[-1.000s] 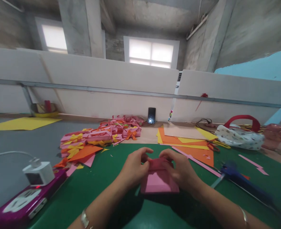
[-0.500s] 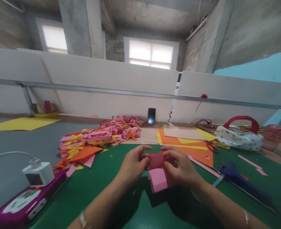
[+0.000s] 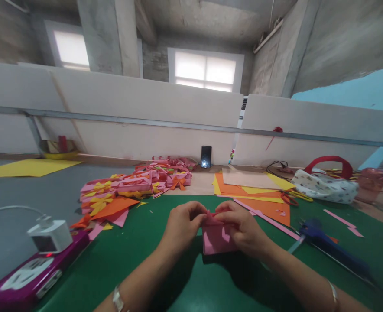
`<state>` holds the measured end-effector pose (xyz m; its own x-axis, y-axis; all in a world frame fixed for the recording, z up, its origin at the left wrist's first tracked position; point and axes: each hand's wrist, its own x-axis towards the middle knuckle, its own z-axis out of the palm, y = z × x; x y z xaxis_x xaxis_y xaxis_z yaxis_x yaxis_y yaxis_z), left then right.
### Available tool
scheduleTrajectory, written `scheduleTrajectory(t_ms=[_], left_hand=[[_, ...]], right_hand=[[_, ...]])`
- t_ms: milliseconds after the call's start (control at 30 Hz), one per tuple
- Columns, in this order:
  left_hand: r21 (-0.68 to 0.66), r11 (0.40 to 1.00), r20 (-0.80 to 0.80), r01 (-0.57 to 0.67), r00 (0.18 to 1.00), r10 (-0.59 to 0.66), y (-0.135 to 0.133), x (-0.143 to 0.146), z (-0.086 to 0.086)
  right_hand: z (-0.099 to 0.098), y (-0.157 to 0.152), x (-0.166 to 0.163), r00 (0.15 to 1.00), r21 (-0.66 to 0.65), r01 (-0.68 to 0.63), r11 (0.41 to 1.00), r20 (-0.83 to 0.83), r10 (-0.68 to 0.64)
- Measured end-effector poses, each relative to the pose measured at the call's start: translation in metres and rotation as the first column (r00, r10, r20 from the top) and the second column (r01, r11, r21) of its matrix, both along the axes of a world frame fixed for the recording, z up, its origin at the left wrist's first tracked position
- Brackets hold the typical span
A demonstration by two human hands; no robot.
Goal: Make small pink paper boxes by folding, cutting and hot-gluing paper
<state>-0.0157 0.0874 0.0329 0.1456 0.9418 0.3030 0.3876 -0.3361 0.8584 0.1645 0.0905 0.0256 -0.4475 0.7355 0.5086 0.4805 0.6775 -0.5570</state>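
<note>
Both my hands meet over the green mat (image 3: 146, 264) in the middle of the view. My left hand (image 3: 181, 225) pinches the top left corner of a folded pink paper piece (image 3: 214, 239). My right hand (image 3: 243, 227) is closed on its right side, fingers pressed along the top fold. The pink paper stands nearly upright between my hands, its lower edge close to the mat. A bracelet shows on each wrist.
A heap of pink paper boxes with yellow and orange bows (image 3: 136, 186) lies at the left. Orange and yellow sheets (image 3: 256, 195) lie at the right, with scissors (image 3: 292, 198), a blue glue gun (image 3: 328, 247), a patterned bag (image 3: 328, 184), a phone (image 3: 206, 157) and a purple power strip (image 3: 32, 273).
The pink paper lay flatter and wider on the mat; now it is folded narrower and held more upright, with both hands pinching its top edge.
</note>
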Motion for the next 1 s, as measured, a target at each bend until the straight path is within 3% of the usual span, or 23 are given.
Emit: scheduleTrajectory(t_ms=[167,400,567,733,1000], left_hand=[[0.015,0.995,0.074,0.098,0.992,-0.098,-0.004,0.006,0.003],[0.161,0.987,-0.090,0.030,0.996,-0.016,-0.004,0.011,-0.002],[0.213,0.977,-0.085,-0.001,0.996,0.019,-0.004,0.011,-0.005],[0.284,0.959,-0.101,0.025,0.995,0.003,-0.003,0.011,-0.008],[0.356,0.932,-0.303,0.062,0.952,0.053,-0.006,0.011,-0.007]], right_hand=[[0.000,0.001,0.000,0.997,0.036,0.060,0.998,0.045,-0.061],[-0.001,-0.001,-0.002,0.985,0.124,0.106,0.987,0.124,-0.122],[0.001,-0.001,-0.002,0.988,0.096,0.119,0.988,0.093,-0.127],[0.002,0.000,-0.002,0.991,0.083,0.112,0.990,0.071,-0.118],[0.006,-0.003,-0.004,0.990,0.074,0.143,0.987,0.011,-0.144]])
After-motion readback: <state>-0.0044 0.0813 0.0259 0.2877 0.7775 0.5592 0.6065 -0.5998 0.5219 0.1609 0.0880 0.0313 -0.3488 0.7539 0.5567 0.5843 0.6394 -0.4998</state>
